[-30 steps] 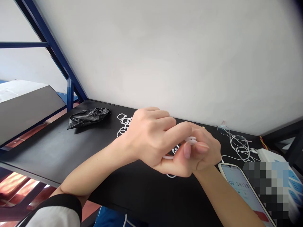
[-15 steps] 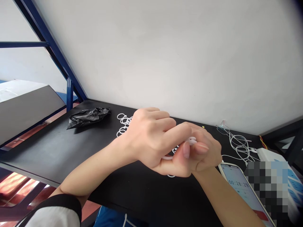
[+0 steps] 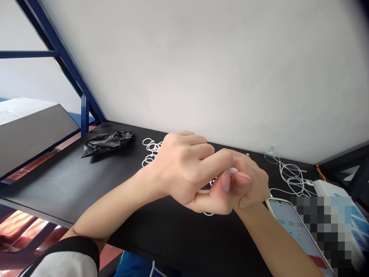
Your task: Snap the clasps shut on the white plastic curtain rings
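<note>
My left hand (image 3: 188,167) is curled closed over a white plastic ring, and part of the ring's curve (image 3: 203,191) shows beneath its fingers. Pressed against it, my right hand (image 3: 253,181) pinches a white end piece of the same ring between thumb and fingers. Most of this ring is hidden by the fingers. Several similar white rings (image 3: 148,142) lie loosely heaped on the black tabletop (image 3: 184,238), left of and behind my left hand. Another white curve (image 3: 208,214) shows just under the hands; how it lies I cannot make out.
A crumpled black plastic bag (image 3: 111,142) rests at the back left. On the right are a phone (image 3: 291,221) with a running timer, a tangled white cable (image 3: 291,179), eyeglasses (image 3: 272,157) and a white power strip (image 3: 325,188). A wall (image 3: 201,77) rises behind the table.
The thumb and fingers have closed a little further over the white end piece, so less of it shows. Otherwise both hands hold almost the same place.
</note>
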A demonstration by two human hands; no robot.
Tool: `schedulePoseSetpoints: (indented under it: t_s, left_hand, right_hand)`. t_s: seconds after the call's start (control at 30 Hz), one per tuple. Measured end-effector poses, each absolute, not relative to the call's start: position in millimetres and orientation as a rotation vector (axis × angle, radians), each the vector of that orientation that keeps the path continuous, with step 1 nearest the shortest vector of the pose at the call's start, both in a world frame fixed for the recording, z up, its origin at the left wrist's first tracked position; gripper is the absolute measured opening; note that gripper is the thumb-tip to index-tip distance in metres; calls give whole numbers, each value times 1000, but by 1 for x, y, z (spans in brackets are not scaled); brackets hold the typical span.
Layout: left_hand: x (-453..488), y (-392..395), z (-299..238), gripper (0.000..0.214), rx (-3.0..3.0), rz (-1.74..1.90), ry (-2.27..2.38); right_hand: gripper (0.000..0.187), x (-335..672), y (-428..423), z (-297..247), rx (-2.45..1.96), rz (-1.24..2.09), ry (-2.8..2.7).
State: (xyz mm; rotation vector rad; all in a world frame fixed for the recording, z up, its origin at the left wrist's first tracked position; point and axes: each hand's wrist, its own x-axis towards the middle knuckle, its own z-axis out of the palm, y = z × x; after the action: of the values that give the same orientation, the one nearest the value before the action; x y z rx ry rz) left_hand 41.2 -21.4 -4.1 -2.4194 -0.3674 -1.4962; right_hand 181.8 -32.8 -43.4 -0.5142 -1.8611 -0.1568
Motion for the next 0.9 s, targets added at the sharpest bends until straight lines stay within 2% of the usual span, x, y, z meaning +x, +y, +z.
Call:
schedulePoseSetpoints:
  t_s: [0.13, 0.23, 0.33, 0.37, 0.4, 0.47, 0.57, 0.63, 0.77, 0.9]
  left_hand:
    - [42, -12, -6, 22, -2445, -1514, -341]
    - [44, 8, -10, 27, -2536, -1313, -746]
    - [46, 34, -23, 39, -2582, -575, -1485]
    - [47, 42, -29, 43, -2580, -269, -1642]
    - [48, 50, -36, 44, -2591, -119, -1700]
    - [49, 62, -50, 38, -2619, 94, -1746]
    - [52, 72, -64, 31, -2649, 371, -1791]
    - [53, 75, -67, 35, -2649, 506, -1812]
    - [53, 76, -66, 36, -2646, 613, -1808]
    - [52, 74, -61, 35, -2657, 654, -1795]
  right_hand:
    - [33, 188, -25, -45, -437, -182, -1815]
    - [35, 204, -11, -45, -550, -112, -1722]
    - [33, 226, 3, -41, -990, 65, -1657]
    - [29, 235, 8, -40, -1225, 172, -1753]
    - [26, 243, 12, -40, -1499, 310, -1885]
    - [22, 257, 20, -45, -1888, 626, -2117]
    - [12, 271, 33, -61, -2081, 872, -2209]
    - [10, 276, 42, -75, -2170, 887, -2220]
    - [30, 278, 55, -97, -2279, 869, -2249]
    - [34, 280, 61, -109, -2257, 892, -2284]
